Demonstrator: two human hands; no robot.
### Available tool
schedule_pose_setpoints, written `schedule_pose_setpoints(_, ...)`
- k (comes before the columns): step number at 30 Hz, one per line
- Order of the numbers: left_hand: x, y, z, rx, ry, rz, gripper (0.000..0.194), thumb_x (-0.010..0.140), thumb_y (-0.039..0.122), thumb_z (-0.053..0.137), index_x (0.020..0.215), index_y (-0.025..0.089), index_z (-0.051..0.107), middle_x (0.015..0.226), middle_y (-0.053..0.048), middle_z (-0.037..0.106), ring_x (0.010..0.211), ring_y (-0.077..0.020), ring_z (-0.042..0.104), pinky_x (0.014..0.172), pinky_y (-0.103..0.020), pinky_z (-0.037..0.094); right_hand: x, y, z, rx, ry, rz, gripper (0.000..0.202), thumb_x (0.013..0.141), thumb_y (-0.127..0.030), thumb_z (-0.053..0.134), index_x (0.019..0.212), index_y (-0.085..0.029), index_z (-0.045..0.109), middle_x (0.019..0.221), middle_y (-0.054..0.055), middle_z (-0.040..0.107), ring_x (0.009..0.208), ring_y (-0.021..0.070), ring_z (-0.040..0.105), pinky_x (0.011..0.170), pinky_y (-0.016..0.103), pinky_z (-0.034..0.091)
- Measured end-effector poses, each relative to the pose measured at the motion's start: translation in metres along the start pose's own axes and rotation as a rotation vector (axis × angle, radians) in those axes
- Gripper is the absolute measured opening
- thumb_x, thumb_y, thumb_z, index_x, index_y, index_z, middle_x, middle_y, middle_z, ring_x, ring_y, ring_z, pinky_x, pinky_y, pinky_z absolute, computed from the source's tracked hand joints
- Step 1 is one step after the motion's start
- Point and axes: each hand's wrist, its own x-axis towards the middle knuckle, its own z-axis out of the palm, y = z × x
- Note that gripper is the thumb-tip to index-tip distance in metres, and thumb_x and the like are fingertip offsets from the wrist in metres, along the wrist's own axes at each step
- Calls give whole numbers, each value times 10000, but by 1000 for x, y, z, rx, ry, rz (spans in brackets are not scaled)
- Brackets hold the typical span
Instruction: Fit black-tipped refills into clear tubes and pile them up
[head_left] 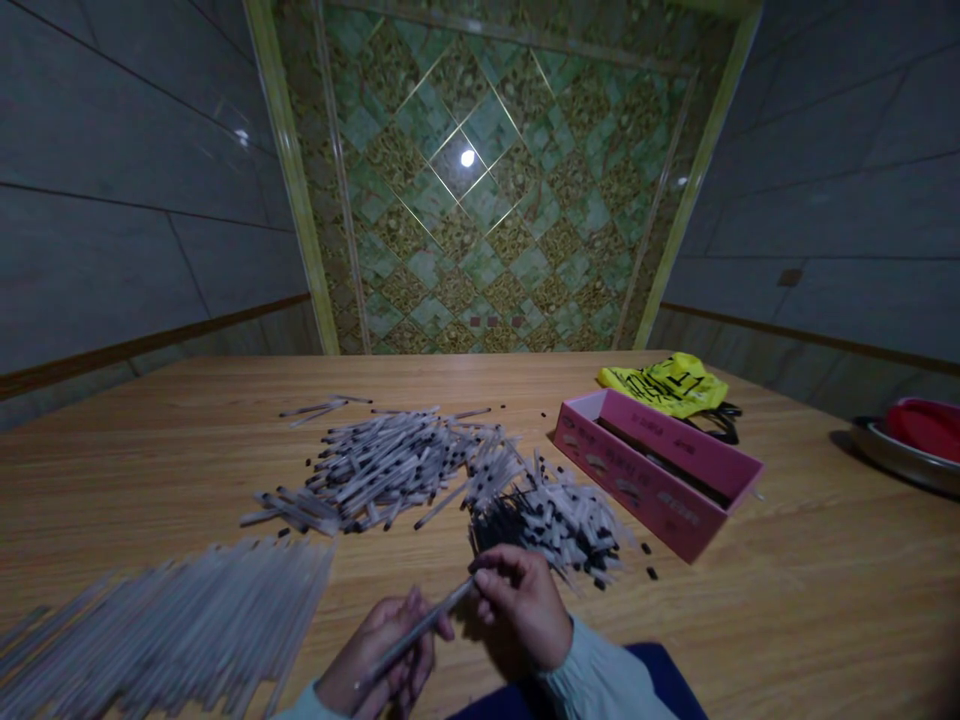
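Note:
My left hand (390, 650) is closed round a slim grey pen (420, 628), which slants up to the right. The fingertips of my right hand (521, 597) pinch its upper end; whether they also hold a small part there cannot be made out. Just beyond my right hand lies a heap of short clear pieces with black ends (574, 515), with thin black sticks (495, 525) at its left side. A row of long clear tubes (172, 620) lies to the left of my left hand. Farther back is a pile of pens with dark ends (397, 460).
A pink open-topped box (637, 480) stands at the right, with something dark inside. Behind it lie a yellow bag (667, 383) and a black strap-like item (720, 425). A metal basin (900, 455) with a red item (926, 425) sits at the far right. Walls surround the wooden table (810, 560).

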Motion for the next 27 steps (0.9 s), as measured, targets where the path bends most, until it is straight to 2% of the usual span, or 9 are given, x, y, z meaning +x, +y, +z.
schedule_pose_setpoints(4, 4, 2, 1, -35, 187, 171, 304, 612, 406, 728, 716, 139, 627, 475, 22, 546, 354, -58, 439, 344, -170, 347, 0, 9, 5, 172, 4, 85, 439, 570, -469, 762, 711, -105, 563, 538, 41, 626, 382, 88, 521, 376, 198, 402)
schedule_pose_setpoints(8, 8, 2, 5, 2, 297, 303, 430, 538, 359, 785, 882, 161, 619, 701, -45, 655, 550, -137, 594, 469, -223, 440, -2, 16, 10, 229, 33, 138, 445, 547, -458, 780, 695, -107, 551, 508, 32, 614, 361, 85, 508, 349, 183, 380)
schedule_pose_setpoints(10, 9, 4, 7, -7, 344, 300, 463, 531, 373, 786, 908, 167, 614, 742, -63, 676, 605, -168, 626, 524, -253, 470, -3, 18, 11, 236, 28, 144, 450, 544, -458, 783, 697, -106, 548, 506, 30, 611, 367, 89, 513, 350, 186, 389)
schedule_pose_setpoints(13, 8, 6, 9, -13, 386, 278, 414, 523, 377, 788, 822, 139, 629, 730, -95, 697, 645, -200, 650, 573, -275, 496, -4, 19, 12, 246, -12, 168, 475, 559, -497, 761, 718, -109, 540, 504, 26, 609, 355, 94, 517, 330, 185, 394)
schedule_pose_setpoints(17, 6, 9, 8, -40, 425, 286, 400, 508, 357, 796, 787, 121, 633, 762, -120, 715, 697, -224, 668, 612, -283, 520, -5, 24, 12, 163, -101, 219, 500, 615, -585, 677, 644, -115, 511, 446, 20, 585, 274, 70, 453, 261, 148, 315)
schedule_pose_setpoints(22, 5, 9, 9, -47, 446, 267, 396, 501, 347, 805, 767, 125, 612, 752, -116, 727, 640, -210, 679, 561, -261, 531, -6, 26, 11, 131, -105, 226, 498, 636, -602, 643, 628, -123, 507, 418, -14, 550, 253, 44, 390, 242, 136, 248)
schedule_pose_setpoints(27, 4, 11, 10, -73, 493, 243, 377, 480, 327, 818, 701, 121, 593, 693, -102, 726, 585, -188, 673, 528, -240, 538, -10, 21, 13, 33, -68, 176, 489, 572, -554, 714, 679, -118, 521, 458, -5, 575, 306, 51, 434, 282, 138, 283)
